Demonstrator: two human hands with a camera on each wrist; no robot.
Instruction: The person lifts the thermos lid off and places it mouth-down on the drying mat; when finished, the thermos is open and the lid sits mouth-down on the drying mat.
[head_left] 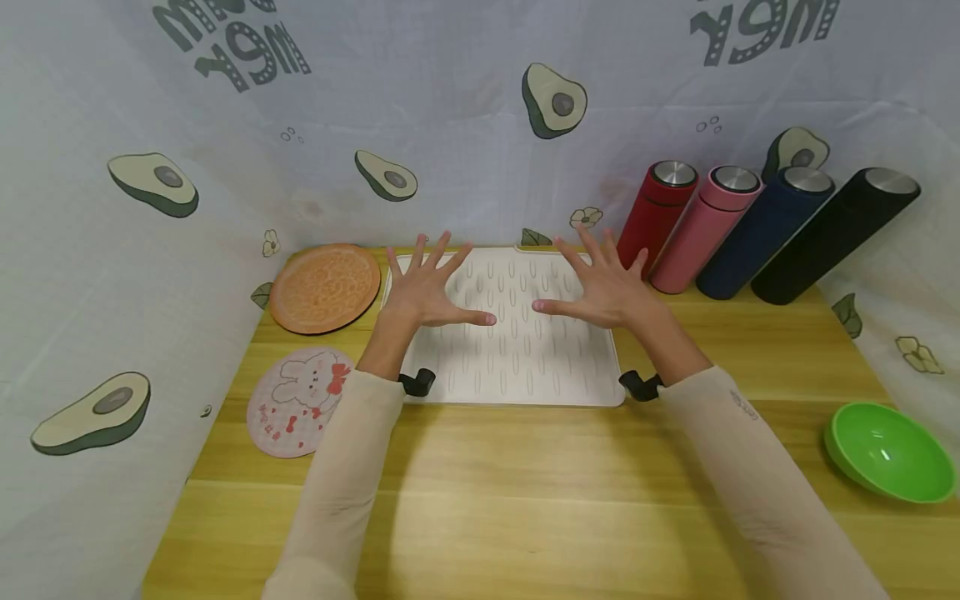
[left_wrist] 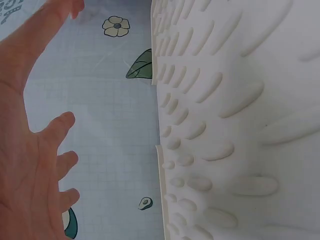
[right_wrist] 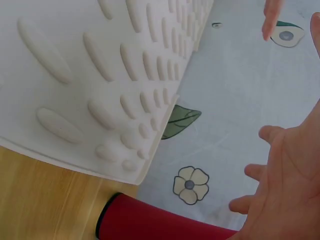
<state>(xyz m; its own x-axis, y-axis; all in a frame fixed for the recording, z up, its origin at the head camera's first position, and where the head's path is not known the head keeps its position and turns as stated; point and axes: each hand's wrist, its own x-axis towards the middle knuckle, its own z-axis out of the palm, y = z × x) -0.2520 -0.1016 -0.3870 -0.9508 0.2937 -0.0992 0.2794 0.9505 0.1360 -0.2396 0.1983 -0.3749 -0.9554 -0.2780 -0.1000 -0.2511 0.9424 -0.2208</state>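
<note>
Both hands hover with fingers spread above a white ridged drying tray [head_left: 517, 367] lying at the back of the wooden table. Over its left part is the left hand [head_left: 427, 292], holding nothing. The right hand [head_left: 603, 292] is over its right part, also with nothing in it, and its thumb points toward the left thumb. In the left wrist view the tray [left_wrist: 240, 125] shows rows of raised oval ridges beside the left palm [left_wrist: 30, 170]. In the right wrist view the tray [right_wrist: 75, 95] lies across from the right hand [right_wrist: 282, 185].
Right of the tray stand a red flask [head_left: 652, 221], a pink flask [head_left: 705, 229], a navy flask [head_left: 765, 233] and a black flask [head_left: 832, 237]. A green bowl [head_left: 888, 454] sits far right. Left lie an orange round mat [head_left: 325, 287] and a pink rabbit mat [head_left: 296, 408]. Patterned cloth [head_left: 450, 100] hangs behind.
</note>
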